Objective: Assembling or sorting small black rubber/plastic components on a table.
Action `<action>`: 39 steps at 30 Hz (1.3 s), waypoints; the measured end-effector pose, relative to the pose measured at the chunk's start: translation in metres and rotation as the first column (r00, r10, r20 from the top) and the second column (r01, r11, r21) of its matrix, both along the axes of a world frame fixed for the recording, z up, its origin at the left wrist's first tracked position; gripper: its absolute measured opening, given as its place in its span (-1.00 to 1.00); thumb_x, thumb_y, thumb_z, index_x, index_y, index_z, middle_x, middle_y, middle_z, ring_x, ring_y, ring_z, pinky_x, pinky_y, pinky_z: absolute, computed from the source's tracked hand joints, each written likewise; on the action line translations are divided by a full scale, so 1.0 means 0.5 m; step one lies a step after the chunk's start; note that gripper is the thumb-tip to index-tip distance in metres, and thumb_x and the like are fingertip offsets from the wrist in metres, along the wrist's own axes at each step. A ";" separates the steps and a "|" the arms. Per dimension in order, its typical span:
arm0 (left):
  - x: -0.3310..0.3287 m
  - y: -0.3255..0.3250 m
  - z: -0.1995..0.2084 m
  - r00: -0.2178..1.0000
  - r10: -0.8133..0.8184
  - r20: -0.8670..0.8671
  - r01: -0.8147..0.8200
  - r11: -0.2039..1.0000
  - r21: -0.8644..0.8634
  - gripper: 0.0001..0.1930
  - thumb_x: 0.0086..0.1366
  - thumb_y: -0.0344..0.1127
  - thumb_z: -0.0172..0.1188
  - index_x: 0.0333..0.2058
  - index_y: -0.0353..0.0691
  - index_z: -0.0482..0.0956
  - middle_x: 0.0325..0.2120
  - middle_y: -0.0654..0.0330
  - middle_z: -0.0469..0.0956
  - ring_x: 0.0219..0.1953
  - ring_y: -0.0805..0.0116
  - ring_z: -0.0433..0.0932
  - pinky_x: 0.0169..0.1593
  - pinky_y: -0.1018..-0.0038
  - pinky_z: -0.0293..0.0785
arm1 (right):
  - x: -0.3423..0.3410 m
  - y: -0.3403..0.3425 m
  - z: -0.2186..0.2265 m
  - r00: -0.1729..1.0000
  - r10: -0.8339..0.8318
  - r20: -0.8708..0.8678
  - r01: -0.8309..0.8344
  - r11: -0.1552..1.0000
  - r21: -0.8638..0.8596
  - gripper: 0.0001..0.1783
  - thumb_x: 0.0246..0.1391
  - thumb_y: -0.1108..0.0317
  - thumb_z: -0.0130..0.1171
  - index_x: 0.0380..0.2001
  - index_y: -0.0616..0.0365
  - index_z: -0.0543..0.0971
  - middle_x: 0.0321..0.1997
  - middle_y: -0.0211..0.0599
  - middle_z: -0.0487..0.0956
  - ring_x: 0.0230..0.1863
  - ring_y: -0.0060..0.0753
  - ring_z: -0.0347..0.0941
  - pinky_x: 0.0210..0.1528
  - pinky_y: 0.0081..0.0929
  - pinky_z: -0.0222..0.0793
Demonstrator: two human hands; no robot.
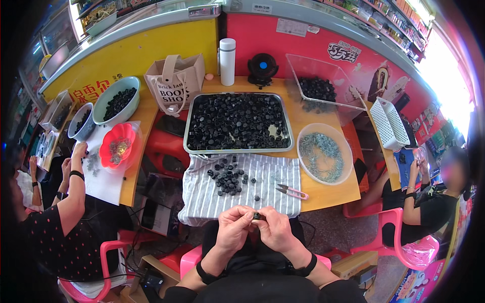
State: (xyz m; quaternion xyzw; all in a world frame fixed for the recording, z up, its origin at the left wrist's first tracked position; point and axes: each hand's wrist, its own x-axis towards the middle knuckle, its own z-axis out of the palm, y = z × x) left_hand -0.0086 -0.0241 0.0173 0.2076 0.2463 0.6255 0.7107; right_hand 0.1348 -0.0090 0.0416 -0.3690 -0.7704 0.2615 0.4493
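Note:
My left hand (235, 226) and my right hand (277, 230) meet just off the near edge of the table. Their fingertips pinch one small black round cap (256, 216) between them, and the fingers partly cover it. Just beyond, a grey-and-white striped cloth (202, 202) hangs over the edge with a loose pile of black caps (230, 178) on it. Pink-handled thread snips (293, 192) lie on the cloth's right side. Behind the cloth stands a metal tray (240, 150) heaped with similar black pieces.
At right is a round plastic tub (348, 169) of thin silvery pieces, with a see-through bin (333, 102) behind. A tote bag (174, 83), white bottle (227, 63) and small black fan (262, 70) line the back. People work at left (55, 227) and right (429, 202).

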 end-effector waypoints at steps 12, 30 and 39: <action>0.000 -0.004 -0.001 0.999 0.013 -0.030 -0.013 1.000 -0.019 -0.94 0.32 -0.49 0.17 -0.35 -0.34 0.58 -0.36 0.16 0.58 -0.47 0.53 0.48 -0.39 0.61 0.41 | -0.003 0.005 -0.005 0.992 -0.041 0.118 0.025 0.990 0.137 -0.80 0.01 0.57 0.20 -0.28 0.25 0.42 -0.47 -0.13 0.44 -0.54 -0.06 0.46 -0.55 -0.27 0.37; -0.012 0.003 0.004 0.993 -0.104 0.060 0.103 0.994 0.024 -0.83 0.40 -0.43 0.06 -0.16 -0.36 0.58 -0.27 0.15 0.61 -0.28 0.45 0.59 -0.20 0.51 0.53 | -0.001 0.010 0.041 0.982 -0.102 0.158 0.065 0.973 0.221 -0.75 -0.12 0.49 0.30 -0.31 0.22 0.50 -0.46 -0.24 0.45 -0.58 -0.19 0.45 -0.59 -0.35 0.35; -0.018 0.005 -0.005 0.985 -0.123 0.124 0.118 0.992 0.048 -0.88 0.35 -0.51 0.10 -0.20 -0.34 0.59 -0.26 0.11 0.62 -0.22 0.40 0.59 -0.12 0.48 0.52 | -0.005 0.006 0.045 0.996 -0.065 0.061 0.058 0.991 0.119 -0.76 -0.12 0.56 0.31 -0.34 0.26 0.49 -0.47 -0.18 0.48 -0.56 -0.18 0.44 -0.55 -0.37 0.36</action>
